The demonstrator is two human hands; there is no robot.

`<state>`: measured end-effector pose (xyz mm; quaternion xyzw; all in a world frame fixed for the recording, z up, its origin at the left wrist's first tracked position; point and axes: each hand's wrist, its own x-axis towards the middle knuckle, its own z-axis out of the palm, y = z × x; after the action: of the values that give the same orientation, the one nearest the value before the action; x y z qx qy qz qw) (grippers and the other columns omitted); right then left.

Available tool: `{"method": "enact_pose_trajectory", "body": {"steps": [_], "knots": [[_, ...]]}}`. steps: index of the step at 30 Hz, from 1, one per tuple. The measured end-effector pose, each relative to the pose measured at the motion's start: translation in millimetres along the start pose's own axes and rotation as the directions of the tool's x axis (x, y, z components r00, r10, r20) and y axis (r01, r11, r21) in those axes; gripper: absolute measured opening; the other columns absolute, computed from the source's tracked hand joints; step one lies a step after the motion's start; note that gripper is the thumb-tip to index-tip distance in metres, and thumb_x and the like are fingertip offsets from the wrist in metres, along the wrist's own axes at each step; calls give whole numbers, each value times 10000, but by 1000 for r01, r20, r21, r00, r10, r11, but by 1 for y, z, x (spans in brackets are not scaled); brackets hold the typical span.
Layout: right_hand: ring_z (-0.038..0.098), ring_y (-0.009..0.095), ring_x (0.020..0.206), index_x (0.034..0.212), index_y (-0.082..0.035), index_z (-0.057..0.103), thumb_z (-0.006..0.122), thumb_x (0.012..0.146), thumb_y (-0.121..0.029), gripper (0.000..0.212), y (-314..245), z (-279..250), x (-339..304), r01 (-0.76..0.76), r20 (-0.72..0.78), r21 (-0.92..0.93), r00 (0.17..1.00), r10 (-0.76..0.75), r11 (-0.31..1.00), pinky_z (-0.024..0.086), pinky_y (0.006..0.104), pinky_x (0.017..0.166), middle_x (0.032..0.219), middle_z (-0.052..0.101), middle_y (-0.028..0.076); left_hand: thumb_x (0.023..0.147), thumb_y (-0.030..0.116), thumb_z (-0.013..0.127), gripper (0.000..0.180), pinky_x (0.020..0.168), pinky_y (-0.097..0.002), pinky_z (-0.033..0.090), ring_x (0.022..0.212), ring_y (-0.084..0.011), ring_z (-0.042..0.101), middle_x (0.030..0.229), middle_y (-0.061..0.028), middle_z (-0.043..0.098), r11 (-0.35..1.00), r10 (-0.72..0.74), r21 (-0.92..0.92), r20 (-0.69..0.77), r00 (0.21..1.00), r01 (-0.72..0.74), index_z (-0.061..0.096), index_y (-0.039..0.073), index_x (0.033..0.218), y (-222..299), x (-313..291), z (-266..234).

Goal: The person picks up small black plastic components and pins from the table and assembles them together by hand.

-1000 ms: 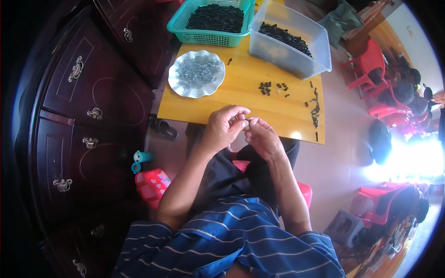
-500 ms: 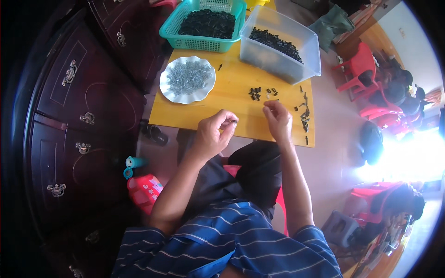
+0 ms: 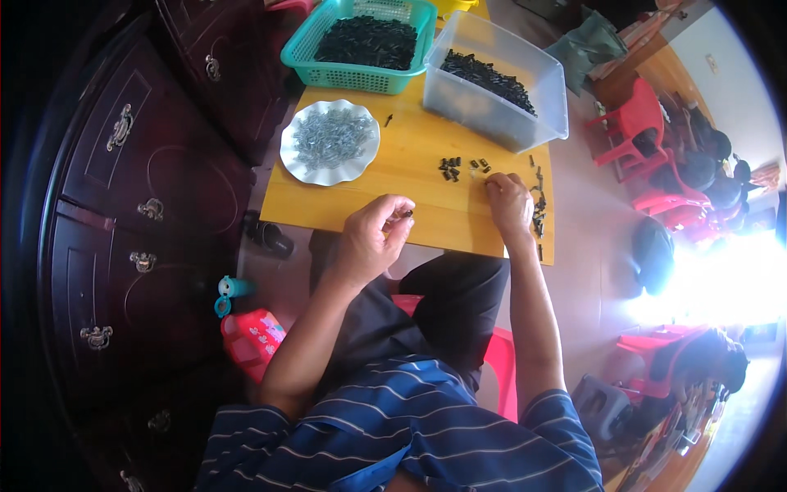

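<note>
By the table's [image 3: 316,207] near edge, the left hand [image 3: 369,241] pinches a small dark part [image 3: 408,214]; the right hand [image 3: 510,203] bends downward near the right edge, its grip hidden. Some black pieces [image 3: 539,220] line that edge; much seems left, judging by the well-filled basket [image 3: 365,80] and tub [image 3: 492,125] along the far edge.

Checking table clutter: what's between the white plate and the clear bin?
A single small dark piece, nearer the plate, on the otherwise bare wooden tabletop; the head view shows it.
</note>
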<state>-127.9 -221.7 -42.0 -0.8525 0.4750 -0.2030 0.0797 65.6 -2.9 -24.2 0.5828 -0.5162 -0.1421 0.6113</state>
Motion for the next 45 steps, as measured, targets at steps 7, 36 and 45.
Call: {"method": "enact_pose_trajectory", "body": {"steps": [7,36,45], "knots": [[702,309,840,1016,-86,677,649,940,-170,117,9,6,-16,-6,-94,38,996,9,999,556,419,760,962,702,125,881,-59,702,207,667,-254,562,765,-129,710,925,-82,707,1000,17,-23,34,999,-17,667,-14,1080,0,2,1],[598,56,782,1044,-19,666,716,959,-55,105,-91,-32,-106,-362,373,908,928,-15,210,510,210,726,895,676,-13,902,18,709,133,697,-313,557,751,-194,722,866,-140,750,983,-123,-106,215,969,148,738,-30,1023,11,-2,1],[585,40,760,1015,-17,671,714,955,-40,77,-91,-30,-105,-320,340,908,940,-28,272,476,198,690,847,667,-26,894,10,701,107,576,-303,503,578,-150,629,692,-98,680,981,-109,-135,201,974,138,740,-22,989,9,-4,4]]}}
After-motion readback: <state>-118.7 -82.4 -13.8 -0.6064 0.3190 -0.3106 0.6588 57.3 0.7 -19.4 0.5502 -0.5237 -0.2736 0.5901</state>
